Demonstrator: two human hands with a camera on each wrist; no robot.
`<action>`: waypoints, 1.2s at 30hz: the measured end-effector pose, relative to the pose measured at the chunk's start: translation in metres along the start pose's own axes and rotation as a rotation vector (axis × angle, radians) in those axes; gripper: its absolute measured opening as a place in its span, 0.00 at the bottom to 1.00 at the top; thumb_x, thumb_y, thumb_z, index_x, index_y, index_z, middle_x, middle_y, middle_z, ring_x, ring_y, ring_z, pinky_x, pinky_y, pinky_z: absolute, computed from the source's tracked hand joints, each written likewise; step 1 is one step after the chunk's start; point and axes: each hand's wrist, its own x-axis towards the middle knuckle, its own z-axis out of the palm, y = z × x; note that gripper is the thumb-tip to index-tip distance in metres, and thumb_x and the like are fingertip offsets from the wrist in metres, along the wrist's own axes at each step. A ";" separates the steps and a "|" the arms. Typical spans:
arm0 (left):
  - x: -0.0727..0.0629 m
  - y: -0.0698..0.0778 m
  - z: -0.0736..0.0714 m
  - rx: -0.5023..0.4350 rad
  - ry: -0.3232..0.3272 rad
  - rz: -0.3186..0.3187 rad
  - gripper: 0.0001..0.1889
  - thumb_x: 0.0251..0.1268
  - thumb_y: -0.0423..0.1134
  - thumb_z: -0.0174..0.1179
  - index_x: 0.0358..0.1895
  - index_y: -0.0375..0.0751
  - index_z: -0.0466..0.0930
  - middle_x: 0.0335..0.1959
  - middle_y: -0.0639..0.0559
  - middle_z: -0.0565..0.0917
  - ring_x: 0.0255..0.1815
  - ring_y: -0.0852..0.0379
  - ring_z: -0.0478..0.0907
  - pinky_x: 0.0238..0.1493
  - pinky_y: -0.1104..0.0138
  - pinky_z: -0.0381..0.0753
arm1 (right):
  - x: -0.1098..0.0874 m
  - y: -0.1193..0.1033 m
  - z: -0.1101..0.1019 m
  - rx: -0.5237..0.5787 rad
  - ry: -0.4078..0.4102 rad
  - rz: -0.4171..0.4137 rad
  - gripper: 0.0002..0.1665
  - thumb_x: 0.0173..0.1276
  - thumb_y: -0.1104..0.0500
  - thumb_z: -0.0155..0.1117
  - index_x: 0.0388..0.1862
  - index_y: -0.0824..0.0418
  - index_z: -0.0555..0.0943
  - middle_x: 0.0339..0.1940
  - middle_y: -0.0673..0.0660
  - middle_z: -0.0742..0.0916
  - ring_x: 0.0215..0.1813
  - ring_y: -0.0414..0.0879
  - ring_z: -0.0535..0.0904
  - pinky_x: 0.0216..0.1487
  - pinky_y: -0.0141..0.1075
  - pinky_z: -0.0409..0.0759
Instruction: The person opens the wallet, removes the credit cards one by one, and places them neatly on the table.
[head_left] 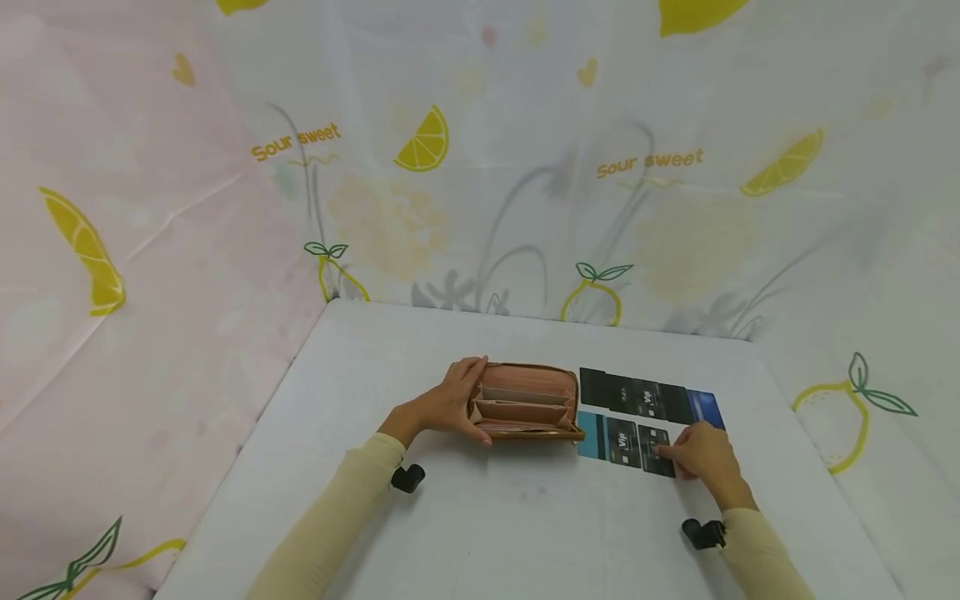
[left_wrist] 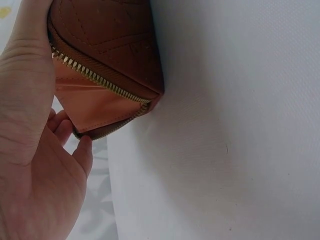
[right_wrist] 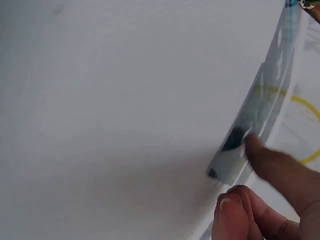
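A brown zip-around wallet [head_left: 525,412] stands unzipped on the table, its pink-tan compartments facing up. My left hand [head_left: 453,404] grips its left end, thumb at the near side and fingers at the far side. The left wrist view shows the brass zipper teeth [left_wrist: 100,80] along the wallet's opening. With an outstretched index finger, my right hand [head_left: 705,454] touches a black card [head_left: 658,462] at the right end of the front row; the other fingers are bent beneath. Beside that card lie a black Vip card [head_left: 624,442] and a light-blue striped card [head_left: 592,435].
Behind the front row, several overlapping dark cards [head_left: 622,393] form a back row, with a blue card [head_left: 703,406] at its right end. Everything lies on a white table [head_left: 525,525]. A lemon-printed cloth [head_left: 480,167] hangs around the back and sides.
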 end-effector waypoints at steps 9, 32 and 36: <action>0.002 -0.001 -0.001 0.025 -0.016 -0.010 0.75 0.33 0.68 0.77 0.79 0.38 0.35 0.74 0.47 0.47 0.72 0.50 0.47 0.67 0.55 0.64 | -0.001 -0.079 0.014 0.066 0.268 -0.600 0.06 0.65 0.61 0.69 0.34 0.64 0.87 0.28 0.52 0.87 0.27 0.44 0.81 0.29 0.39 0.80; 0.003 0.000 0.002 0.019 -0.009 -0.006 0.75 0.32 0.66 0.78 0.79 0.39 0.34 0.75 0.46 0.46 0.72 0.49 0.46 0.66 0.54 0.65 | -0.019 -0.174 0.053 -0.284 0.067 -0.915 0.08 0.56 0.65 0.75 0.36 0.58 0.90 0.32 0.51 0.89 0.35 0.45 0.85 0.35 0.39 0.82; 0.003 -0.001 0.002 0.029 -0.013 -0.015 0.76 0.31 0.67 0.77 0.79 0.38 0.35 0.75 0.46 0.45 0.72 0.49 0.45 0.67 0.54 0.64 | -0.021 -0.179 0.058 -0.395 0.108 -0.930 0.05 0.57 0.65 0.74 0.32 0.57 0.88 0.28 0.52 0.87 0.31 0.46 0.83 0.31 0.40 0.80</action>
